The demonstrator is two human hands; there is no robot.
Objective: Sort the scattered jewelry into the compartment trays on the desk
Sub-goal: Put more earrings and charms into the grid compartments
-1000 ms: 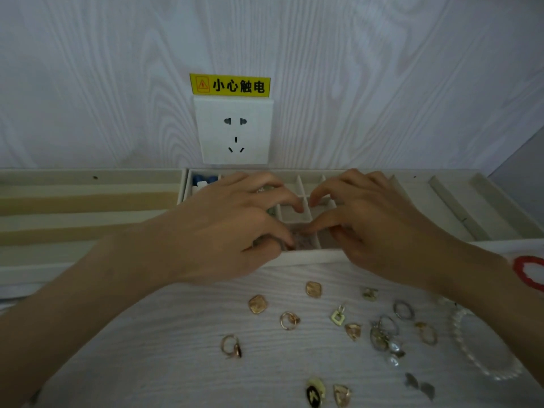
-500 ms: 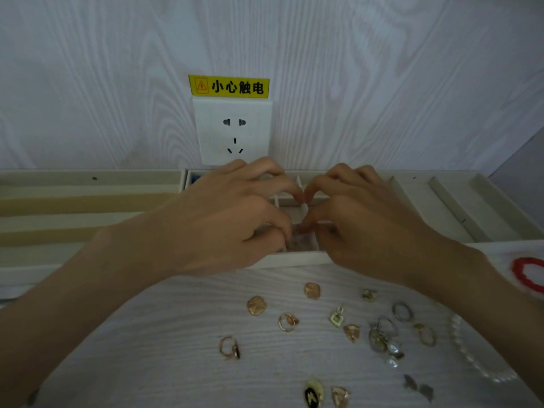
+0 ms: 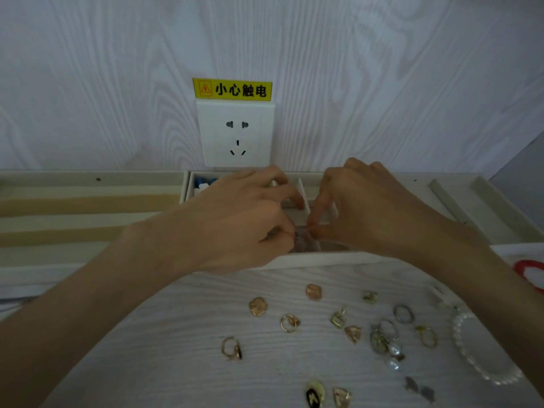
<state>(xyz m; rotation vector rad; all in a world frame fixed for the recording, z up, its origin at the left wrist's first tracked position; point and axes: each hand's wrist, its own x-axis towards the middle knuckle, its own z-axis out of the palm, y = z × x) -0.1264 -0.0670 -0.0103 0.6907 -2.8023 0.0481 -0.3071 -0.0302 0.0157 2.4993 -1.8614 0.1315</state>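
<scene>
Fingertips meet over the cream, felt-lined compartment tray [image 3: 300, 257]: left hand [image 3: 235, 219] and right hand [image 3: 365, 207] both curled, pinching a small greyish piece [image 3: 301, 241] between them, too blurred to name. Gold rings [image 3: 290, 323], faceted pendants [image 3: 258, 306] and a pearly bead bracelet [image 3: 482, 351] lie scattered on the white wood-grain desk [image 3: 147, 363] below.

One head-worn wide-angle view looks forward and down, close over the desk [image 3: 176, 334], facing the wall [image 3: 382, 69].

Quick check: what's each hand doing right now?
Left hand: pinching a small piece over the compartment tray.
Right hand: pinching that same piece; what it is cannot be told.
</scene>
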